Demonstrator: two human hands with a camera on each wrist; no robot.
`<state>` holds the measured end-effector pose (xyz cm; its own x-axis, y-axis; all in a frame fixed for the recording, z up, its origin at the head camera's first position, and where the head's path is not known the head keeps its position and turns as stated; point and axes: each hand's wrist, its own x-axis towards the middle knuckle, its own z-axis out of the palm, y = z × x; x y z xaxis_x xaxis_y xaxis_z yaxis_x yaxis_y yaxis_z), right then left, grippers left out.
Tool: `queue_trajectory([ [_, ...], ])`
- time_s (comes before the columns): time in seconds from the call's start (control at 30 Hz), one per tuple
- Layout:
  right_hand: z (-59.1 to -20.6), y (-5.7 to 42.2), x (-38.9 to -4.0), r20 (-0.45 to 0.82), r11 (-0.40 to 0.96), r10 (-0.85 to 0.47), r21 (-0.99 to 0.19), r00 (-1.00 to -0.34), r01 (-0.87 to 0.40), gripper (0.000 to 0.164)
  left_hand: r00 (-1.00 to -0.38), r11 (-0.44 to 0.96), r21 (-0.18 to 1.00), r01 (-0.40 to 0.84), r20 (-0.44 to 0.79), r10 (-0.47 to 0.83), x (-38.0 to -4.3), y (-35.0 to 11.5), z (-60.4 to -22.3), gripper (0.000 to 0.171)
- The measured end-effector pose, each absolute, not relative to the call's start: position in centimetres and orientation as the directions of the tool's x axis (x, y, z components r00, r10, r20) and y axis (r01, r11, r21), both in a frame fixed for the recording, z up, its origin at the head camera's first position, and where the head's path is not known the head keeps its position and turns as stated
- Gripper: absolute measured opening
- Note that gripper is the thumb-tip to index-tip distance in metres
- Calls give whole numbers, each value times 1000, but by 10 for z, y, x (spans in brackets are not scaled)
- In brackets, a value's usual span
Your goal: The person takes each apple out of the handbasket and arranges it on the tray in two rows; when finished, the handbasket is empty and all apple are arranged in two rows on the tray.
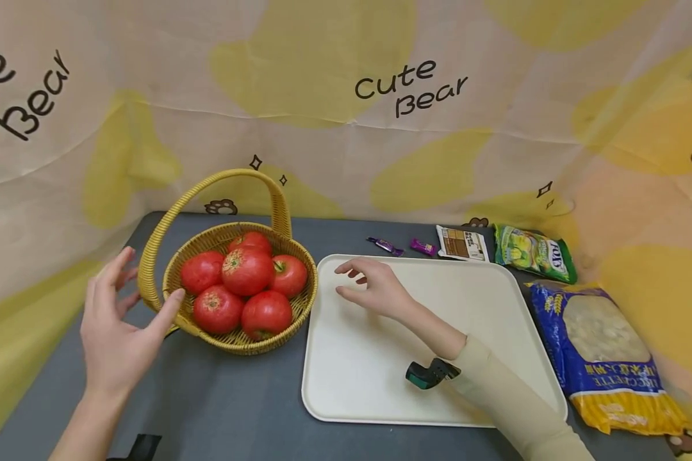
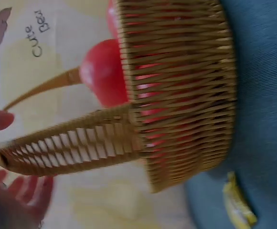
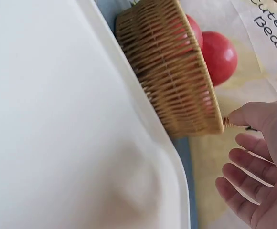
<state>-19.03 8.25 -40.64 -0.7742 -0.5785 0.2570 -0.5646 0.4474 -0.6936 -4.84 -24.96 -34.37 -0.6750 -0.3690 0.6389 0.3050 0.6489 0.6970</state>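
A yellow woven basket (image 1: 242, 349) with a tall arched handle stands on the left of the table. Inside it lie several red, round fruits that look like apples (image 1: 247, 270). Just left of the basket is my left hand (image 1: 118, 333), fingers spread and thumb pointing toward the rim. In the left wrist view its fingers lie either side of the handle (image 2: 71, 148); whether they touch it I cannot tell. My right hand (image 1: 377, 288) hovers over the white tray (image 1: 369, 384), loosely curved and holding nothing, apart from the basket's right side.
Behind the tray lie two purple-wrapped candies (image 1: 385, 246), (image 1: 423, 247) and a brown-and-white packet (image 1: 462, 244). A green snack bag (image 1: 535, 253) and a blue-and-yellow pasta bag (image 1: 608, 358) lie at the right. A yellow wrapped item (image 2: 239, 202) is beside the basket. Printed cloth (image 1: 323, 147) hangs behind.
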Motion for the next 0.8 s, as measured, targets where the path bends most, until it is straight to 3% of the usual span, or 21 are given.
queue_trajectory([
  [0.1, -399, 72, -190, 263, 428, -605, -688, -751, -586, 28, -848, 614, 780, 124, 404, -342, -47, -263, -358, 78],
  [0.23, -389, 58, -190, 269, 405, -643, -676, -717, -616, 34, -939, 594, 803, 58, 246, -241, -49, -273, -372, 67],
  [0.47, -375, 31, -194, 276, 337, -714, -671, -644, -661, 45, -984, 629, 777, -16, 99, -146, -51, -279, -381, 51],
  [0.63, -366, 3, -202, 237, 322, -760, -672, -606, -667, 57, -982, 695, 718, -39, 101, -160, -50, -281, -383, 34],
  [0.8, -363, -26, -213, 160, 306, -807, -710, -569, -634, 73, -983, 707, 705, -54, 87, -162, -50, -283, -384, 30],
])
